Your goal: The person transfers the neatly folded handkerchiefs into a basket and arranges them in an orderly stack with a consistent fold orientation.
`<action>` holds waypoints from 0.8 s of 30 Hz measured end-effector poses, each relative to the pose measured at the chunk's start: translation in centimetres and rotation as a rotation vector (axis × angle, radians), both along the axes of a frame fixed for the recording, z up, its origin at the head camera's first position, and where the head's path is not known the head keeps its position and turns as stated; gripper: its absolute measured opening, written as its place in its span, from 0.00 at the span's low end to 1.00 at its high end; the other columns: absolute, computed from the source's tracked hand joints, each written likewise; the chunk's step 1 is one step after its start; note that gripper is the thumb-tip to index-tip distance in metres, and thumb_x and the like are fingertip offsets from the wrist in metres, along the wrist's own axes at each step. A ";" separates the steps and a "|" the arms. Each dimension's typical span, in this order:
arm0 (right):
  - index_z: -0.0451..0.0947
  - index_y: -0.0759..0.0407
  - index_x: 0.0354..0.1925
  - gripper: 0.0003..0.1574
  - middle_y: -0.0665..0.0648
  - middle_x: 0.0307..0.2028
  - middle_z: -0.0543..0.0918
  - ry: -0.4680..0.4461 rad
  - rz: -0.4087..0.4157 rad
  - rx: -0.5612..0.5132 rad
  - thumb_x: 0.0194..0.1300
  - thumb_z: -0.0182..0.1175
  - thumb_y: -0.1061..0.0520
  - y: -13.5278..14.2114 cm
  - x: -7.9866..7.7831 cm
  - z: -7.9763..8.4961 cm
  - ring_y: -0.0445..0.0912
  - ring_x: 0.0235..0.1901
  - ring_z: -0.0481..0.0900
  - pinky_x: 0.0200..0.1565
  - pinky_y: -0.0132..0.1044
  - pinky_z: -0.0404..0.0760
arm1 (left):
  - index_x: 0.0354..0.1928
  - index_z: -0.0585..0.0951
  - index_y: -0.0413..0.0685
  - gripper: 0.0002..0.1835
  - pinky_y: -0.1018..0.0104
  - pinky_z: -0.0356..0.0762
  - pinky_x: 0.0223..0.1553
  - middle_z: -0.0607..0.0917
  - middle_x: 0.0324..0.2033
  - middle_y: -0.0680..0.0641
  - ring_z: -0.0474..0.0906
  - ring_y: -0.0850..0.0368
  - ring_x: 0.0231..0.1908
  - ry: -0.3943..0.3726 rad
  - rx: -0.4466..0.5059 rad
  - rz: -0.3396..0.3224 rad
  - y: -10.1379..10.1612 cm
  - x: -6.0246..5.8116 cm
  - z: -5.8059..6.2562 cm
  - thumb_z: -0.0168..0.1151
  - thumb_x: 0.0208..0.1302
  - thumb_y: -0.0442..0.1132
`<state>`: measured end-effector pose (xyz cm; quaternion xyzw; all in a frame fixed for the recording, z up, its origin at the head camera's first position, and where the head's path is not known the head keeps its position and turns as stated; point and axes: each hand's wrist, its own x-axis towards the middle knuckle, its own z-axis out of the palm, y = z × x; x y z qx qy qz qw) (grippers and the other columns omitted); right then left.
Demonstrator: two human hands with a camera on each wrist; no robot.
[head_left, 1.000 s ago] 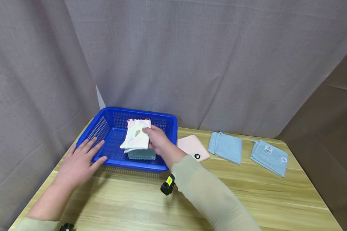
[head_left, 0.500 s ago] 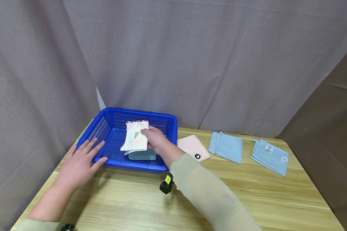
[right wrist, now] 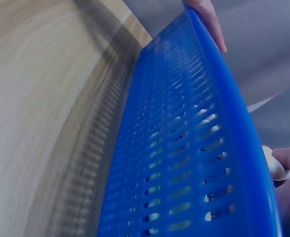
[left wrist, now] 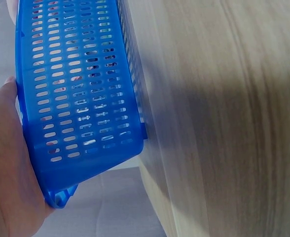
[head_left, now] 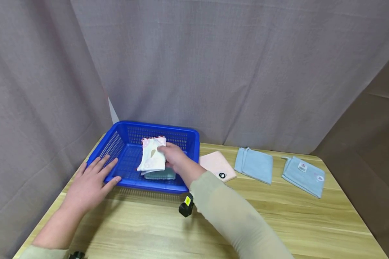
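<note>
A blue plastic basket (head_left: 139, 185) with slotted walls stands on the wooden table. My right hand (head_left: 176, 157) reaches over its right part and pinches a folded white towel (head_left: 152, 160) with a red-checked edge, thumb on top. Under that towel a folded green towel (head_left: 162, 175) lies in the basket. My left hand (head_left: 89, 185) rests on the basket's front left corner, fingers straight and spread over the rim. In the left wrist view that hand (left wrist: 9, 163) lies along the rim; in the right wrist view the slotted wall hides most of the inside.
Right of the basket lies a folded pink towel (head_left: 216, 166) with a round black mark. Farther right are a folded blue towel (head_left: 254, 165) and another blue towel (head_left: 303, 177) with a white label. A grey curtain (head_left: 194, 72) hangs behind the table (head_left: 142, 230).
My right hand has lowered the white towel slightly, down and a little to the left over the green one. My left hand has stayed on the basket's corner.
</note>
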<state>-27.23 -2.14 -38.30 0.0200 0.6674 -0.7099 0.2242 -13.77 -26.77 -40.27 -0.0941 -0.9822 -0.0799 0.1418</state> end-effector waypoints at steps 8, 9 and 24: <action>0.72 0.63 0.63 0.24 0.60 0.43 0.84 0.010 0.015 0.042 0.71 0.54 0.60 0.2 -0.2 -0.2 0.48 0.37 0.84 0.39 0.43 0.86 | 0.73 0.67 0.51 0.35 0.33 0.41 0.70 0.64 0.71 0.36 0.55 0.32 0.71 0.011 0.003 -0.001 -0.2 0.3 -0.1 0.47 0.73 0.64; 0.72 0.63 0.63 0.24 0.61 0.44 0.84 0.009 0.020 0.049 0.71 0.54 0.60 0.2 -0.2 -0.2 0.48 0.38 0.84 0.40 0.43 0.86 | 0.73 0.67 0.51 0.35 0.33 0.41 0.70 0.64 0.71 0.36 0.55 0.32 0.71 0.012 0.004 -0.002 -0.2 0.3 -0.1 0.47 0.73 0.64; 0.68 0.65 0.66 0.26 0.66 0.50 0.83 -0.009 0.012 0.155 0.71 0.48 0.62 1.1 0.0 0.0 0.54 0.44 0.85 0.45 0.46 0.85 | 0.73 0.67 0.51 0.36 0.33 0.41 0.70 0.65 0.71 0.37 0.56 0.33 0.71 0.011 -0.002 -0.001 0.1 0.5 0.1 0.47 0.72 0.64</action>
